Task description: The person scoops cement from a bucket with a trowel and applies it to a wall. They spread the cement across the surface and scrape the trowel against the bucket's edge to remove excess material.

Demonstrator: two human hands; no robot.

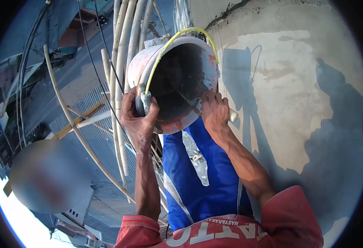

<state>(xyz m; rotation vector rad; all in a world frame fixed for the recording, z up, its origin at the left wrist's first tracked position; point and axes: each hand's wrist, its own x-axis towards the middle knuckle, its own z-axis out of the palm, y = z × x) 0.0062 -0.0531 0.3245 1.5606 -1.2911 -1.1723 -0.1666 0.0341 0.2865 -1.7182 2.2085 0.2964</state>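
Note:
A whitish plastic bucket [138,68] is tilted with its mouth toward me, held in front of my legs. Dried mortar-like smears mark its rim, and its inside is mostly in dark shadow. A yellow handle [181,32] arches over the top of the mouth. My left hand [139,115] grips the left rim beside the handle's end, thumb on the near side. On the lower right rim, my right hand [215,109] is closed with fingers curled over the edge. From under it sticks a pale, rounded handle end [233,115]; the rest of that tool is hidden.
A plastered wall [276,82] with shadows on it stands close on my right. Bamboo poles [121,82] rise at the left, with cables [91,53] beside them. Far below lie a corrugated roof [88,120] and a street. A blurred patch covers the lower left.

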